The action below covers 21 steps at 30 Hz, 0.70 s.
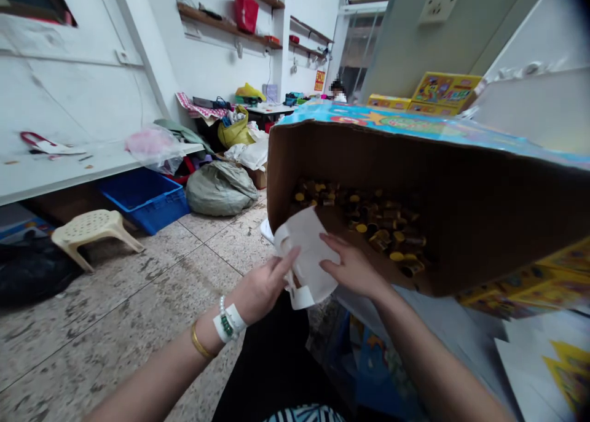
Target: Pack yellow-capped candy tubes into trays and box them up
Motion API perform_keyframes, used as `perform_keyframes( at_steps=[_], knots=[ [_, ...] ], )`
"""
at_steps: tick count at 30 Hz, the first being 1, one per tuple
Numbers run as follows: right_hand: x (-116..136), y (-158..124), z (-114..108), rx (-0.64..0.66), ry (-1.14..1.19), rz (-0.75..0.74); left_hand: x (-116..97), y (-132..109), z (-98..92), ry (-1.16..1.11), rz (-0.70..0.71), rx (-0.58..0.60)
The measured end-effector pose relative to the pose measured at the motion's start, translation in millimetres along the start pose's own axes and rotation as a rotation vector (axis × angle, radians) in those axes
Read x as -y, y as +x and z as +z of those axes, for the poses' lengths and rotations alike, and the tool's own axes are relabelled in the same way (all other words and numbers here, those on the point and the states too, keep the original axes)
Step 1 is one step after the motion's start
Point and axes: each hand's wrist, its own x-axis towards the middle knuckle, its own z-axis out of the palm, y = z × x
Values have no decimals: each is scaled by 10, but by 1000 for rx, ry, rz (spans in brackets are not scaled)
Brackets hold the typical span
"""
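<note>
The left hand (265,287) holds a white folded sheet (313,250) by its left side, a finger laid along the face near the cut-outs; the right hand (353,265) touches the sheet's right side, its visible fingers slightly apart, though I cannot tell whether it grips from beneath; the sheet is tilted, between the two hands and in front of the near left corner of a large cardboard box (283,158); that box is at the right, its open side toward the person, its upper face printed blue; inside, many small cylinders (380,241) with yellow ends lie jumbled, more of them toward the left; a beaded bracelet (225,324) and a gold bangle (200,342) circle the left wrist; yellow printed boxes (445,90) stand beyond the cardboard box at the far right; at the left are a pale plastic stool (99,228), a blue crate (152,204) and a grey-green sack (221,188) on the speckled floor (184,287); a white table (83,170) runs along the left wall; another person (338,91) is partly visible at the far side.
</note>
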Motion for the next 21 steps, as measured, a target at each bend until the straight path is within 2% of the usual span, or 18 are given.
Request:
perform_keyframes(
  at_steps=[1, 2, 4, 5, 7, 9, 13, 15, 17, 19, 21],
  knots=[
    [-83, 70, -34, 86, 2, 0, 27, -15, 28, 64, 46, 40],
    [-148, 119, -67, 155, 15, 0, 40, -11, 28, 135, 106, 31],
    [-230, 163, -127, 277, 75, 27, 29, 54, -28, 233, 246, -88],
    [-256, 169, -153, 337, 121, 56, 15, 110, -63, 238, 313, -140],
    [-301, 173, -199, 427, 214, 120, 1, 242, -97, 129, 411, -144],
    [-345, 200, -255, 480, 242, 134, 25, 364, -53, -41, 427, -132],
    [-399, 417, -514, 616, 179, 31, 138, 490, 154, -138, 370, -302],
    [-436, 618, -704, 585, 1, -22, 170, 508, 229, -131, 386, -318],
    [-524, 838, -852, 434, -247, -35, 173, 512, 263, -123, 400, -297],
    [-664, 1020, -891, 270, -410, -23, 154, 509, 269, -108, 398, -263],
    [-823, 1126, -811, 176, -437, -10, 121, 502, 262, -81, 389, -228]
  ],
)
